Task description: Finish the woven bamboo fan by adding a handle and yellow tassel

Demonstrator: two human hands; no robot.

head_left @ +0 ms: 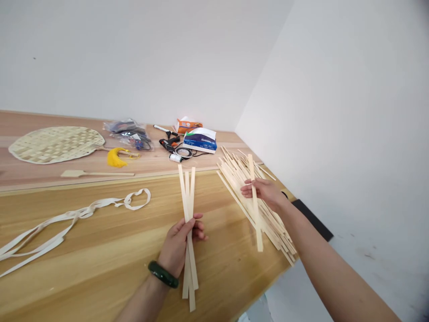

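My left hand (183, 232), with a dark green bangle on its wrist, is closed around a few flat pale bamboo strips (189, 268). The strips fan slightly and point away from me above the table. My right hand (263, 191) grips a single bamboo strip (258, 228) near its middle, thumb on top. Beneath and beyond that hand lies a loose pile of similar bamboo strips (234, 172) on the table's right side. Part of the pile is hidden by my right hand and forearm.
A woven fan (56, 144), yellow tassel (116, 157), flat wooden handle (97, 173) and plastic-bagged items (129, 133) lie at the back left. Behind the strips are a glue gun (169, 144), tape roll (184, 152) and tissue pack (200, 141). White ribbon (90, 209) stretches across the left.
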